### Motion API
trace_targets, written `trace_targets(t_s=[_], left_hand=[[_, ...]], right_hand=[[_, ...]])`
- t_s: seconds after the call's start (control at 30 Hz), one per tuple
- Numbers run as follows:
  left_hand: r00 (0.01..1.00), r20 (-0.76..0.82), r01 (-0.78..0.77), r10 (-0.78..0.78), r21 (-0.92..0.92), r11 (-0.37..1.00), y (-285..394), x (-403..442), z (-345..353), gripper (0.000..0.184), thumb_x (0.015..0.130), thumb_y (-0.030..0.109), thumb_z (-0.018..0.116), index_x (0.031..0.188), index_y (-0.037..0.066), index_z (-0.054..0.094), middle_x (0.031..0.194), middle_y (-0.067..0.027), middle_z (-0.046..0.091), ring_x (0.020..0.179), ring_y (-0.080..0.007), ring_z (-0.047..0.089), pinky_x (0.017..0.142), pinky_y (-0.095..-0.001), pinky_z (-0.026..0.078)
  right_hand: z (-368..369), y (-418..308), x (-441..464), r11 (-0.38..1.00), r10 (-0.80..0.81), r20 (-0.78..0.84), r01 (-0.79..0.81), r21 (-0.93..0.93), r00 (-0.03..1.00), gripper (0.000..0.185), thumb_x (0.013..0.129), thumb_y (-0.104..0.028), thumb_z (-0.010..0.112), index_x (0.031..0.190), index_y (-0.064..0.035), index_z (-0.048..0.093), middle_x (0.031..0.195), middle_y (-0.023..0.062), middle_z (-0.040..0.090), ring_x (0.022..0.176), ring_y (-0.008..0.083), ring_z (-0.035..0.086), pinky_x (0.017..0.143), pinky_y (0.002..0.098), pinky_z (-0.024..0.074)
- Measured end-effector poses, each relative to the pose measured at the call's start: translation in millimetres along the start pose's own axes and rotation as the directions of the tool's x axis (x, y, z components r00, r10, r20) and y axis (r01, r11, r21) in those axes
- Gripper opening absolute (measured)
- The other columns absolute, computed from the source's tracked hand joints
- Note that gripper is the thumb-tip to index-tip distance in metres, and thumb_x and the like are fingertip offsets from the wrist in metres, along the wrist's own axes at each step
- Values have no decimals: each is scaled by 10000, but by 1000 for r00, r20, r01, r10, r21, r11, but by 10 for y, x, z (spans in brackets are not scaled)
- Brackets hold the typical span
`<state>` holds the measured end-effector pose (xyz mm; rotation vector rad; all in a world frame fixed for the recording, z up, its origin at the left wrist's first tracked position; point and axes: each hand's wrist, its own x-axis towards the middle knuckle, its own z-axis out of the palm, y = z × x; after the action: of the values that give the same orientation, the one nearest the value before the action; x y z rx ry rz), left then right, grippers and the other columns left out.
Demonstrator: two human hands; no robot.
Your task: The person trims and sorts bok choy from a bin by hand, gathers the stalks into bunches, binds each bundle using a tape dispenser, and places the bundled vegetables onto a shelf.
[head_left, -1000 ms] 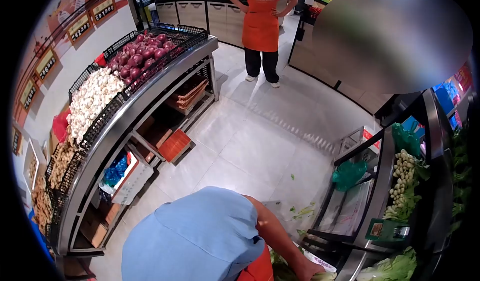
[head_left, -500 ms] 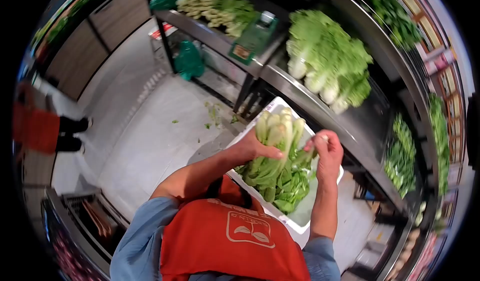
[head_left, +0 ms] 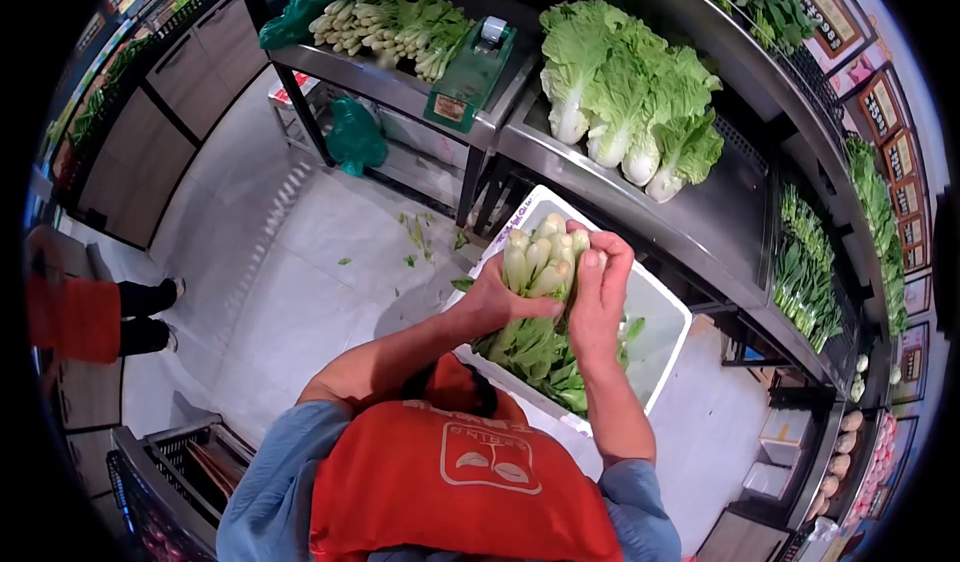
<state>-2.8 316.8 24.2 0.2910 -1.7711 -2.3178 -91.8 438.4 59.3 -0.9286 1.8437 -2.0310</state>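
A bunch of leafy greens [head_left: 541, 264] with thick pale stalk ends is held over a white foam box [head_left: 668, 354]. My left hand [head_left: 492, 298] wraps round the bunch from the left, its thumb across the front. From the right, my right hand [head_left: 600, 297] closes on the same bunch, fingers near the stalk ends and thumb raised along the side. The leaves [head_left: 540, 352] hang down toward me into the box; my right wrist covers part of them. More loose leaf shows by the box's inner right side.
Napa cabbages [head_left: 635, 102] lie on the metal counter [head_left: 690, 222] ahead. A green tape dispenser [head_left: 470, 77] and pale-stemmed greens [head_left: 395, 32] sit left of them. Leaf scraps [head_left: 415, 237] litter the floor. Another person in a red garment [head_left: 75, 317] stands at far left.
My right hand has moved left from beside the bunch onto its stalk end. My left hand keeps its hold. The view has shifted slightly.
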Motion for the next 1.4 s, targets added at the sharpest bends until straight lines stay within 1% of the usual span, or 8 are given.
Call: trace_targets(t_s=[0.23,0.33,0.37,0.47,0.53,0.67,1.17,1.4], left_hand=[[953,-179,-240,246,53,969,-125,4,125,791,686,109,858,1362,19,457,1250,-59,603,1125,-146,589,971,-305,476],[956,-135,-246,260,110,963,-158,62,146,772,700,100,847,1360,22,454,1266,-65,599,1153,-146,580,979,-299,468],[946,-131,-281,296,118,952,-350,163,189,712,765,176,796,1363,28,439,1284,-127,595,1196,-192,584,998,-338,470],[771,236,-430,591,878,212,-489,282,269,727,802,292,740,1383,15,403,1306,-189,569,1204,-279,589,1017,-398,464],[985,24,-147,173,646,749,-576,227,384,843,758,378,724,1407,-17,358,1312,-254,518,1205,-375,557,1044,-426,438],[997,74,-41,9,443,895,-141,43,393,1013,695,349,784,1453,-44,239,1368,-296,427,1301,-376,447,1098,-407,377],[988,-50,-139,147,134,981,-515,-80,315,847,604,190,826,1264,-87,372,1097,-174,570,1112,-220,548,941,-301,441],[962,-145,-199,230,201,959,-1100,240,62,778,640,159,812,1265,-50,399,1094,-103,573,1051,-181,535,907,-307,439]], right_hand=[[84,13,-14,999,-40,123,39,12,992,600,1051,-301,401,1544,-53,167,1504,188,358,1351,280,405,1137,373,309],[73,-41,11,962,178,135,-201,184,975,832,943,-249,625,1554,-43,99,1514,213,314,1402,302,344,1150,390,292],[22,-12,-26,992,114,165,-104,-68,980,1001,800,-103,758,1553,-51,100,1474,189,348,1342,280,412,1116,383,352],[-74,42,-3,978,203,136,-206,13,970,1109,704,-37,823,1550,-61,107,1430,167,388,1261,260,485,1063,372,417],[-162,92,-84,974,221,52,-223,33,974,1070,709,-32,817,1544,-73,149,1394,139,411,1174,241,538,1003,353,463],[-268,117,-8,966,246,38,-249,65,968,1001,709,-41,812,1527,-84,238,1340,116,453,1123,214,545,960,330,476],[-123,188,-167,967,250,157,-237,-96,955,649,923,-178,689,1471,-83,355,1296,126,582,1022,282,578,901,430,504],[140,79,-154,948,281,167,-300,103,945,694,814,-5,713,1432,-33,397,1218,180,579,1035,284,595,874,406,534]])
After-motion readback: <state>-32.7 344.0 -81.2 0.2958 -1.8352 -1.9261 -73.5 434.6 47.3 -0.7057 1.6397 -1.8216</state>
